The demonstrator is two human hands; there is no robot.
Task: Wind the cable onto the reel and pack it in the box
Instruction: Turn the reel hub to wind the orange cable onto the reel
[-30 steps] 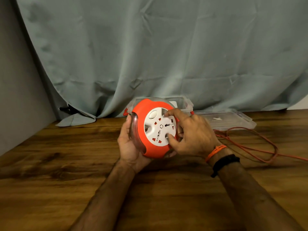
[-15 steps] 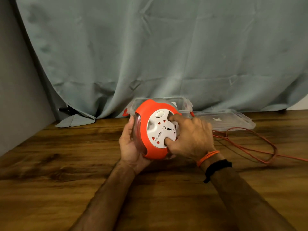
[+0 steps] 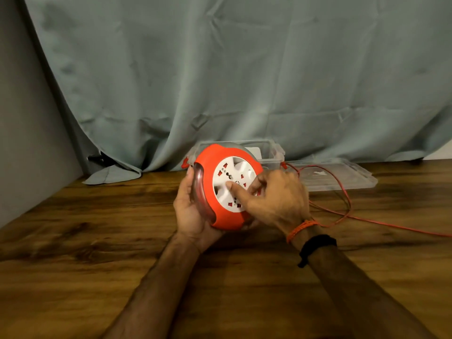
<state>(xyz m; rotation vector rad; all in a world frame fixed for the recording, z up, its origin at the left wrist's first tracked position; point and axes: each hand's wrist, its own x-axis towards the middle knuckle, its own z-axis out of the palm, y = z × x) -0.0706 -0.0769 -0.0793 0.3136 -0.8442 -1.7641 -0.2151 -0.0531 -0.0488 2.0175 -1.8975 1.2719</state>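
A: Head view. Where is the reel [image 3: 228,189], and how does it sit?

B: It is held above the desk [image 3: 73,265], near the middle of the view, tilted so that its white socket face [image 3: 233,183] points up and toward the camera. The housing is orange, with a clear band along its left edge.

A: State of the left hand [image 3: 192,211]?

B: It cradles the reel from the left and from below, fingers curled round the clear band and the palm under the housing.

A: And the right hand [image 3: 276,200]?

B: It rests on the socket face from the right. The thumb [image 3: 234,189] presses near the centre of the white disc; the other fingers curl into the disc's recesses on its right side. The wrist carries an orange thread and a black band.

A: Where is the cable [image 3: 342,211]?

B: It emerges from behind the right hand, forms a loose loop on the desk to the right, then runs off the right edge of the view. How much is already wound inside the reel cannot be determined.

A: Where is the box [image 3: 274,152]?

B: It is clear plastic, stands open on the desk just behind the reel, against the curtain [image 3: 220,69]. Its lid [image 3: 342,174] lies flat just to the right of it.
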